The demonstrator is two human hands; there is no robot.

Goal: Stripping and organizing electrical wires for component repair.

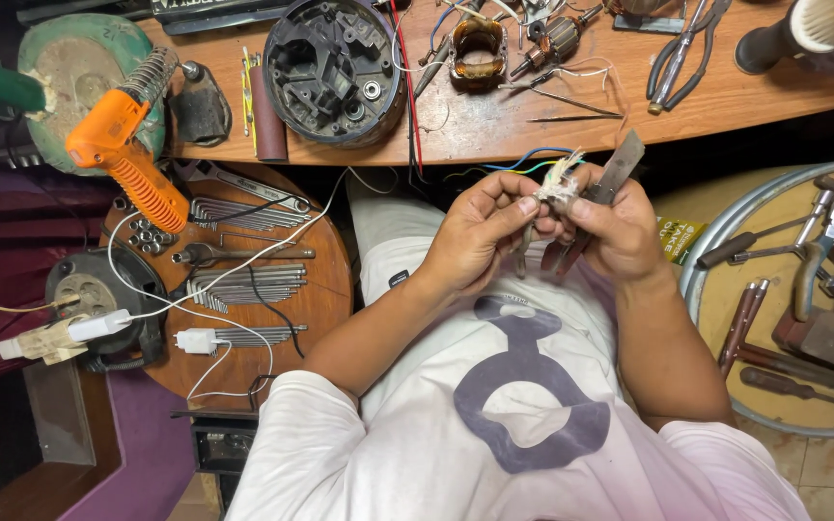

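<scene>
The wire bundle, frayed and pale, sits between both hands over the lap, in front of the bench. The left hand fingers pinch it. The right hand fingers are clenched on a flat metal tool, and its lower end is hidden in the palm. Blue and green wires run toward the bench edge; where they end is hard to see.
</scene>
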